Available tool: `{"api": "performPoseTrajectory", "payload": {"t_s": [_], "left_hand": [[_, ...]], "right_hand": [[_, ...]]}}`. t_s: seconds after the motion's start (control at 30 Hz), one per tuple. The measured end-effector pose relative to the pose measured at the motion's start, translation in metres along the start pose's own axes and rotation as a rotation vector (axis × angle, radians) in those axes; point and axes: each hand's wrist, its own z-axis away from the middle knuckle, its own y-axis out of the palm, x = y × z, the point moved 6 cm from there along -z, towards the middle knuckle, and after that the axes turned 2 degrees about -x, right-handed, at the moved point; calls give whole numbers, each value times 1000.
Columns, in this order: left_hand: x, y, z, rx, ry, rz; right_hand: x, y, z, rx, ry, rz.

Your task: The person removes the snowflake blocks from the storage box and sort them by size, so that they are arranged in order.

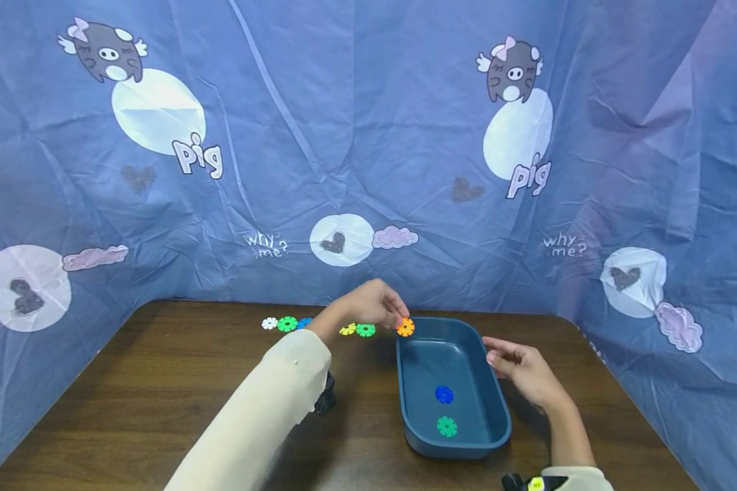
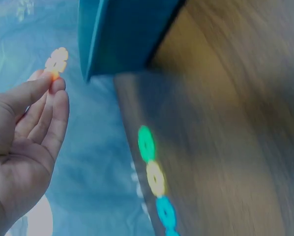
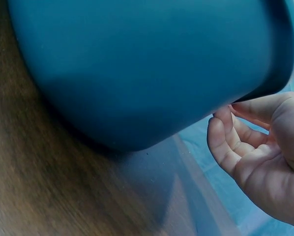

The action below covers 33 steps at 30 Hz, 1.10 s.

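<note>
- Head view: L hand (image 1: 376, 302), 1 pc., thumb & fingertips pinching orange disc (image 1: 406, 327); arm reaches across from lower L.
- Orange disc: notched rim, held at tray's far-L corner, overlapping the rim in this view; L wrist view shows a gap betw. disc & tray side.
- Tray (image 1: 436, 361), blue, deep, rounded corners; long sides run near-to-far, far end nr table's back edge.
- R hand (image 1: 525, 374): fingers loosely bent, tips at tray's R outer wall, just under rim (R wrist view agrees).
- In tray: dark blue disc (image 1: 445, 395), mid-floor; teal disc (image 1: 447, 427), nr the near end. Well apart from rim at far end; floor space lies beyond both.
- Row along back edge, L of tray: white disc (image 1: 270, 323), green disc (image 1: 287, 324), blue disc (image 1: 305, 322) (part hid. by L arm), yellow disc (image 1: 347, 329), second green disc (image 1: 366, 330), last one nearest tray.
- Table (image 1: 178, 368), brown wood: wide room L of L sleeve (image 1: 246, 416); narrower strip betw. tray & R edge, crossed by R forearm.
- Cloth (image 1: 356, 170), blue, pig prints, hangs close behind back edge.
</note>
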Motion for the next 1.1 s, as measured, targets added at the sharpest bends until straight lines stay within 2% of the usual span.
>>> {"api": "performPoseTrajectory", "payload": {"t_s": [0.23,0.47,0.7,0.93,1.1], "left_hand": [[28,-36,21,-63,-49,-6],[59,-70,53,-122,-79,-47],[95,-98,83,-164,-82,-76],[134,-123,116,-233,-103,-23],[167,-138,137,-354,-170,98]], "right_hand": [[2,1,1,6,-22,-37],[4,2,1,18,-38,-47],[5,1,2,12,-27,-37],[1,1,1,7,-7,-14],[0,-1,0,4,7,-13]]}}
